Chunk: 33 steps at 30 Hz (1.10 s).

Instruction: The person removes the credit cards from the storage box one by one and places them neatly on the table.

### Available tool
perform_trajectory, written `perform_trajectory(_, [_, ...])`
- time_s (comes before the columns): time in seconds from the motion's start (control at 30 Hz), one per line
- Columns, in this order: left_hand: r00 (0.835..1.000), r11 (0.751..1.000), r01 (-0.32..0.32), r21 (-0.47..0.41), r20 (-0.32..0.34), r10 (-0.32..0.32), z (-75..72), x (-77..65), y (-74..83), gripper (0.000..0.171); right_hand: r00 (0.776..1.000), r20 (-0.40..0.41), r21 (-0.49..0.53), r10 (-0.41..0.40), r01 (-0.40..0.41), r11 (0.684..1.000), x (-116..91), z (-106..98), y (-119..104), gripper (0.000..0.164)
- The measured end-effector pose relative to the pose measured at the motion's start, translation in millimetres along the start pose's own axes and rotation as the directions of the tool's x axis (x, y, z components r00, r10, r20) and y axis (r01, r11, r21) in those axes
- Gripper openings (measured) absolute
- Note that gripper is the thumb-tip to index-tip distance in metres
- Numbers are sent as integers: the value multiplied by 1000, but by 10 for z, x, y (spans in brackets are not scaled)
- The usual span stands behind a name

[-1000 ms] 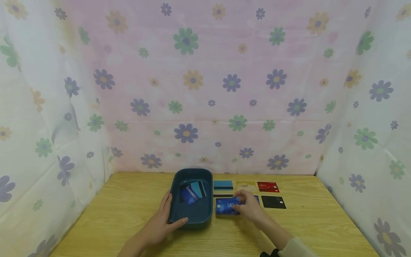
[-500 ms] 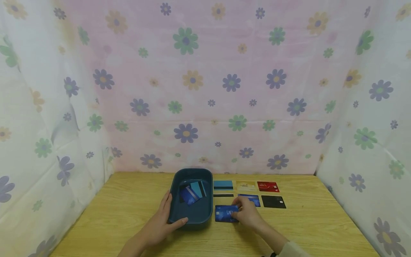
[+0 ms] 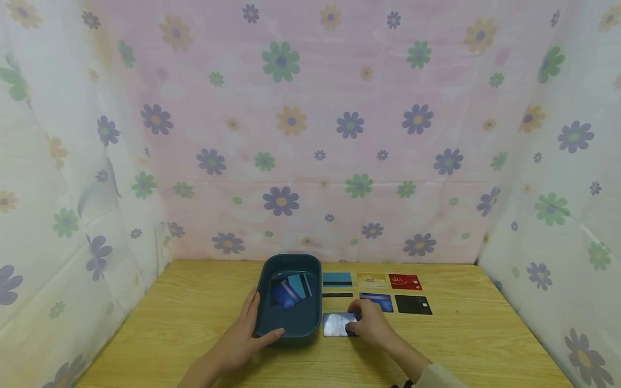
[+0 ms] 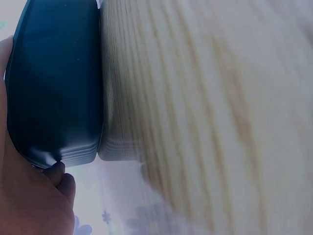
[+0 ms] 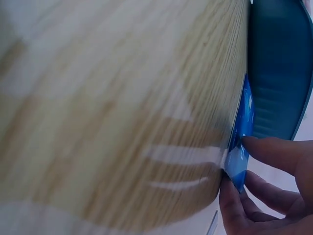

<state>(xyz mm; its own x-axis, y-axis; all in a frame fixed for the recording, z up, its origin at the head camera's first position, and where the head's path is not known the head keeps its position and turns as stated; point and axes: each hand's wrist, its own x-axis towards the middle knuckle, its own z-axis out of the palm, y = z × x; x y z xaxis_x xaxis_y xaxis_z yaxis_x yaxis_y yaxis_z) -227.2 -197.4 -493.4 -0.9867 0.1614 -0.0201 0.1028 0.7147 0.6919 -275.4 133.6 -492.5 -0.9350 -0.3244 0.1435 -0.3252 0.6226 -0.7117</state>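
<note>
A deep teal plastic bin (image 3: 291,324) stands on the table, with two-toned blue cards (image 3: 287,295) overlapping inside it. My left hand (image 3: 240,335) holds the bin at its near left corner, fingers along the outer wall and thumb over the near rim. Just right of the bin, my right hand (image 3: 373,325) pinches a blue VIP card (image 5: 240,120) by its right end between thumb and fingers. The card lies low over the wood, its face whitened by glare in the head view. In the right wrist view its edge runs close along the tabletop.
Behind the right hand, cards lie in two rows: light blue (image 3: 337,279), gold (image 3: 371,281) and red (image 3: 405,282) at the back, dark blue (image 3: 377,302) and black (image 3: 413,305) in front. A dark stripe (image 3: 337,295) shows beside the bin. Flowered cloth (image 3: 310,161) surrounds the table.
My right hand has drawn the blue VIP card toward me and slightly left, uncovering the dark blue card behind it. The left hand and bin have stayed in place.
</note>
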Motion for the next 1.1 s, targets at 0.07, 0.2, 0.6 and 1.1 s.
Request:
perform_trajectory(0.07, [1000, 1000, 0, 1, 1, 0, -2, -2, 0, 118, 1000, 9, -5, 3, -3, 1000, 3, 1, -5, 28])
perform_trajectory(0.2, [1000, 1000, 2, 0, 3, -2, -2, 0, -7, 118, 1000, 26, -28, 12, -12, 1000, 13, -2, -12, 27])
perform_trajectory(0.6, [1000, 1000, -4, 5, -2, 4, 18, 29, -50, 118, 999, 38, -59, -5, 7, 998, 10, -11, -63, 26])
perform_trajectory(1.1, [1000, 1000, 1, 6, -5, -1, 19, 33, -54, 119, 997, 71, -48, 24, -21, 999, 31, -8, -35, 25])
